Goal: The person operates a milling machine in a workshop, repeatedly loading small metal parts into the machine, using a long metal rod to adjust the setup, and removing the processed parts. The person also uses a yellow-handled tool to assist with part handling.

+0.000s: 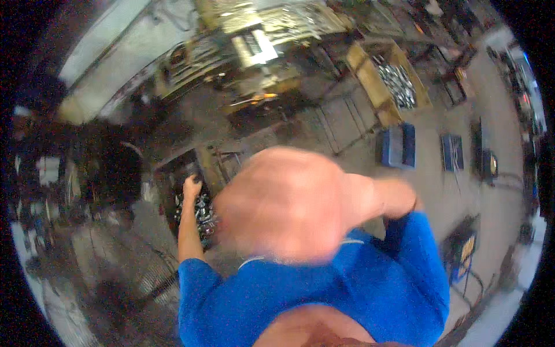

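My left hand [192, 187] reaches forward to a dark bin [169, 172] on the left. Its fingers look curled in at the bin's edge, and whatever they may hold is too small and dark to name. Below and beside that hand lies a heap of small shiny metal parts [202, 215] in the bin. My right hand [283, 202] is raised very near the camera and fills the middle of the view. Motion smears it, so its fingers cannot be made out. It hides much of what lies in front of my chest.
Ahead stands a machine [257, 49] with a bright orange glowing spot [266, 97]. Toward the far right, a wooden crate [361, 72] holds many metal pieces. Blue bins [396, 147] sit on the floor [425, 191], and a dark stand [461, 246] is at the right.
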Motion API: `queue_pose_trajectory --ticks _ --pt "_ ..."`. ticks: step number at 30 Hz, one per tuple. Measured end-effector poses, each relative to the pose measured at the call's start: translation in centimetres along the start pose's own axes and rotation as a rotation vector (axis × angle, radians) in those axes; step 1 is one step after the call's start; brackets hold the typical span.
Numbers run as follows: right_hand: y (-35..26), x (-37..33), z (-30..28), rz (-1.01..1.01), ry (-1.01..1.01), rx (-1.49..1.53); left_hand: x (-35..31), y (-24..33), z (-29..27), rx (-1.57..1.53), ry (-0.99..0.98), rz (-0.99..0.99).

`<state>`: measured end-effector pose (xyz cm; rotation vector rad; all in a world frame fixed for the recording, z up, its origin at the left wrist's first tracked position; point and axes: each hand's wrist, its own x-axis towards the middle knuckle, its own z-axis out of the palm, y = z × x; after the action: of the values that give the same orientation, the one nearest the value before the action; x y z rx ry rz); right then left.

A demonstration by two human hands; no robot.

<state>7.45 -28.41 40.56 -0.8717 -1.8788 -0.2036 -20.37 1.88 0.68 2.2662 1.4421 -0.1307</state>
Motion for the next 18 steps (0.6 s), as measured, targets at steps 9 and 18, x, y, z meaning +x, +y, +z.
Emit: queue_pose_trajectory --ticks 9,18 --pt "6.0 4.3 -6.4 -0.164 -0.098 0.018 3.8 0.7 3.8 0.124 -0.177 -0.061" --pt "18.8 -8.6 -4.8 0.682 -0.367 -0.106 0.7 1.9 2.5 0.142 -0.052 0.129"
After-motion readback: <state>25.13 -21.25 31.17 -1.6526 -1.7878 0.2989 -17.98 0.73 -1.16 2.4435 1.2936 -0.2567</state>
